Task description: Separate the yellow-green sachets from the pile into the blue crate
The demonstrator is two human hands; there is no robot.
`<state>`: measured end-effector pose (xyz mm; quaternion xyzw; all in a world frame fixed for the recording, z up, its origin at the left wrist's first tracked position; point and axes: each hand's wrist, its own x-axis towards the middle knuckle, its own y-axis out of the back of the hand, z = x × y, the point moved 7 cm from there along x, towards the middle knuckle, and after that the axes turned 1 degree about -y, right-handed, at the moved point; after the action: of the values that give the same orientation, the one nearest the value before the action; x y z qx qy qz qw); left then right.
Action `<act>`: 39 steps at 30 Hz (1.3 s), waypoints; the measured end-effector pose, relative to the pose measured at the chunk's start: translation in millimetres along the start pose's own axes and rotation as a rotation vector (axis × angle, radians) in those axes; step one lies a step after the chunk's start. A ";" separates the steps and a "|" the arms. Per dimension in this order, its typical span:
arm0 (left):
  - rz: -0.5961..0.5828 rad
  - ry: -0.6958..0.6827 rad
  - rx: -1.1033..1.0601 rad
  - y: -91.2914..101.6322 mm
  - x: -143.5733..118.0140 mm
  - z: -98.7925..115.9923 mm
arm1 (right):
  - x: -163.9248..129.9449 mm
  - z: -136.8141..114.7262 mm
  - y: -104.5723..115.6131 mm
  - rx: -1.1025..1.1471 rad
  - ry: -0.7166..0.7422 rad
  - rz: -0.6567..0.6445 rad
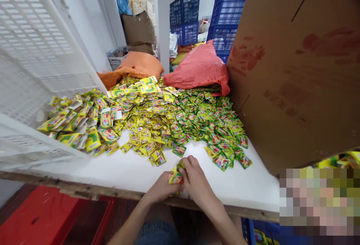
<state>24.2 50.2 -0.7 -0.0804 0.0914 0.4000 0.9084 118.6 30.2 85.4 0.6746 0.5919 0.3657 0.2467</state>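
Close to the front edge of the white tabletop, both my hands meet around a small yellow packet (pixel 174 177) with a red and green print. My left hand (pixel 161 189) has closed fingers and grips it from the left side. From above right, my right hand (pixel 196 179) pinches a green sachet (pixel 182 163) against the top of the yellow packet; the fingers partly hide both. Beyond my hands, green sachets (pixel 202 119) spread to the right and yellow sachets (pixel 143 125) lie in the middle. Flat yellow cartons (pixel 92 138), several with open white flaps, are heaped at the left.
A white plastic crate (pixel 42 54) stands tilted at the left, a large cardboard box (pixel 289 80) at the right. Orange (pixel 140 62) and red sacks (pixel 199 67) lie behind the heap. Blue crates (pixel 184 20) are stacked farther back. A red stool (pixel 39 215) stands below left.
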 end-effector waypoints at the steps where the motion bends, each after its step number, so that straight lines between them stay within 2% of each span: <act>1: 0.009 -0.005 0.011 0.2 0.1 1.5 | -0.8 -4.4 -1.0 0.023 0.034 -0.012; 4: 0.007 0.010 -0.037 -1.1 -0.6 3.6 | -3.9 -5.4 3.1 0.166 0.070 0.057; 8: -0.021 0.024 -0.040 -6.2 -1.6 6.2 | -10.5 8.1 9.6 0.238 0.004 0.211; 15: 0.008 -0.086 0.020 -10.1 4.3 18.9 | -21.5 3.7 7.5 0.053 0.023 0.211; 19: 0.002 -0.122 0.053 -8.9 6.9 20.5 | -21.8 1.2 12.9 0.056 -0.020 0.162; 22: 0.009 -0.102 0.105 -4.3 10.1 13.7 | -18.9 -3.2 14.1 0.094 -0.039 0.110; 25: -0.020 -0.032 0.137 -0.5 11.8 3.2 | -24.9 3.7 17.5 0.135 -0.058 0.156; 26: -0.032 -0.006 0.149 0.6 11.4 0.5 | -31.6 11.6 21.5 0.146 -0.067 0.203; 28: -0.048 0.038 0.172 2.7 9.4 -2.7 | -55.9 39.3 40.2 0.130 -0.109 0.382; 31: -0.051 0.058 0.201 3.7 7.3 -1.2 | -120.7 101.0 94.7 -0.086 -0.246 0.766; 33: -0.050 0.059 0.198 2.4 7.9 0.9 | -168.3 142.9 134.2 -0.327 -0.390 0.914; 36: -0.031 0.070 0.190 0.6 10.1 2.6 | -222.5 189.3 178.1 -0.608 -0.549 0.971; 39: -0.019 0.084 0.194 -0.5 10.9 2.9 | -244.7 215.8 189.2 -0.742 -0.637 0.880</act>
<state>32.1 58.3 -0.3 -0.0098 0.1669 0.3771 0.9110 397.3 -221.4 49.3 0.7992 -0.0067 0.3946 0.4533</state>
